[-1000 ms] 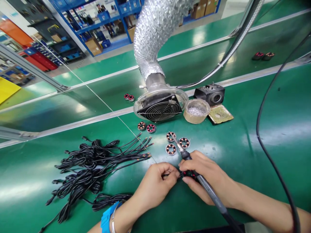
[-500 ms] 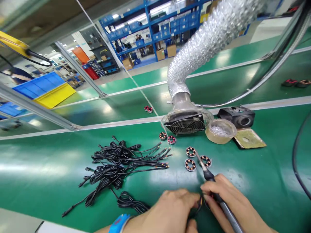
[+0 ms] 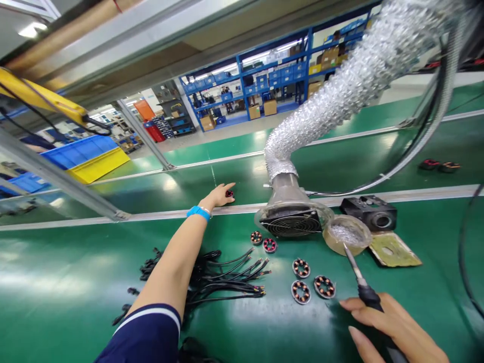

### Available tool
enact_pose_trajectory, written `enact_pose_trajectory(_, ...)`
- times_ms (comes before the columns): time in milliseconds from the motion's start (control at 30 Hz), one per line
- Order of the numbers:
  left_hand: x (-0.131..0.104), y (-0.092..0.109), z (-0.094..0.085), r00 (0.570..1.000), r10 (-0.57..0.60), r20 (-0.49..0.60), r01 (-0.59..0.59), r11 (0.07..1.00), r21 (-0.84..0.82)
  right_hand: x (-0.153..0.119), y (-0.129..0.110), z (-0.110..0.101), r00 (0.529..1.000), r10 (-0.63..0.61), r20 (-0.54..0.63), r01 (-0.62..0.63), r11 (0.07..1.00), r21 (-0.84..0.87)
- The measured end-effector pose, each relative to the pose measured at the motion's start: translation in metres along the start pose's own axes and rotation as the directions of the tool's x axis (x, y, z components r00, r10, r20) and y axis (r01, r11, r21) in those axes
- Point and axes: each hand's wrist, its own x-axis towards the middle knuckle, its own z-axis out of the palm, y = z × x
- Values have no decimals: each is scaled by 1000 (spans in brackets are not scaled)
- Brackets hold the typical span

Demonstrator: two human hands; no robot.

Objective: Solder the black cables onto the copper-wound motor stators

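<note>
Electronics workshop, with soldering iron (image 3: 369, 296), fume duct (image 3: 313, 118) and stocked blue shelving (image 3: 242, 83).

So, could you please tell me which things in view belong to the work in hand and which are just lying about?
Likely in the work:
soldering iron, in the right hand
tub at its tip
red-black ring at the left hand
nearby coil rings
black cables

Apparently just lying about:
yellow bin
blue bin
cardboard boxes

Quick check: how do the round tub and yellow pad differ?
The round tub has raised walls, while the yellow pad is flat and four-sided. The tub holds silvery material; the pad shows a yellow surface. The soldering iron in the right hand has its tip at the tub, apart from the pad. Both sit on the bench.
</note>
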Motion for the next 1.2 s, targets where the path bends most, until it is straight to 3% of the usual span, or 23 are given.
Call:
enact_pose_trajectory(100, 10, -8, 5, 999, 40, 30, -40, 999, -3, 14, -3, -3, 998, -15, -53, 14, 1000, -25)
enact_pose_trajectory(233, 14, -26, 4, 1000, 6, 15, -6, 1000, -5, 25, -7, -5, 997, 8, -82, -9, 1000, -17)
enact_pose_trajectory(333, -9, -38, -5, 1000, -29, -9, 29, 999, -13, 19, -3, -7, 993, 75, -89, -79, 996, -41)
enact_pose_trajectory(400, -45, -35, -15, 998, -44, -33, 43, 999, -22, 12, 0, -6, 987, 143, -69, -148, 986, -76)
enact_pose_trajectory(500, -119, -3, -26, 997, -4, -79, -5, 993, -118, 7, 1, 2, 976, 219, 5, -217, 968, -126)
enact_pose_trajectory(600, -190, 54, -17, 964, 266, -11, -260, 934, -246, 10, 1, 15, 967, 240, 90, -227, 965, -133)
enact_pose_trajectory(667, -217, 93, 0, 915, 392, 91, -357, 895, -268, 13, 1, 23, 960, 240, 146, -224, 967, -117)
enact_pose_trajectory(733, -223, 125, 21, 880, 450, 152, -405, 879, -253, 14, 3, 25, 955, 235, 182, -220, 970, -101)
enact_pose_trajectory(867, -202, 157, 50, 893, 439, 101, -421, 893, -158, 7, 1, 8, 941, 234, 244, -220, 972, -84)
enact_pose_trajectory(1033, -186, 162, 64, 895, 445, 29, -437, 889, -136, 1, -5, -4, 934, 212, 289, -236, 970, 53)
enact_pose_trajectory(1133, -194, 155, 73, 899, 435, -40, -437, 896, -78, 6, -9, 4, 946, 166, 280, -213, 965, 150)
enact_pose_trajectory(1200, -202, 144, 82, 886, 442, -140, -448, 894, -14, 9, -11, 8, 953, 134, 274, -176, 975, 136)
